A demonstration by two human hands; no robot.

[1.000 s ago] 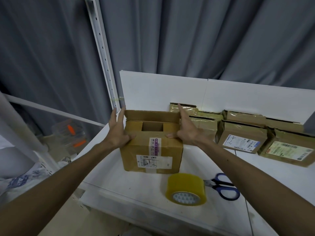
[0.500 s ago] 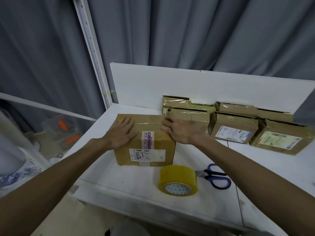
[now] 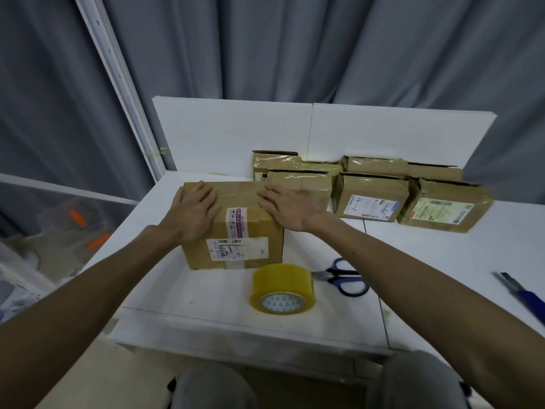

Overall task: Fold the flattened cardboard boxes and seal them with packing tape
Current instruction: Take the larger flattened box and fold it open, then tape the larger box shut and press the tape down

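Seen from the head camera, one brown cardboard box (image 3: 236,234) sits on the white desk (image 3: 182,293), near the left front part. Its long side runs from left to right. The face with the white label looks at the person. The top flaps are folded down flat.

The left hand (image 3: 193,209) lies flat on the left part of the box top. Its fingers are straight and spread a little, and they point away from the person. It grips nothing; it only rests on the top. The right hand (image 3: 287,206) lies flat on the right part of the top in the same way, with straight fingers that lean a bit to the left. It grips nothing either.

One roll of yellow tape (image 3: 281,287) sits just in front of the box, a bit to the right. Its hole faces the person. One pair of scissors (image 3: 345,276) with blue handles lies just right of the roll, handles to the right.

More brown boxes (image 3: 371,199) stand at the back right. Three are in the front row. Others stand behind them, too hidden to count. One blue tool (image 3: 523,295) lies at the far right edge. It is too blurry to name.
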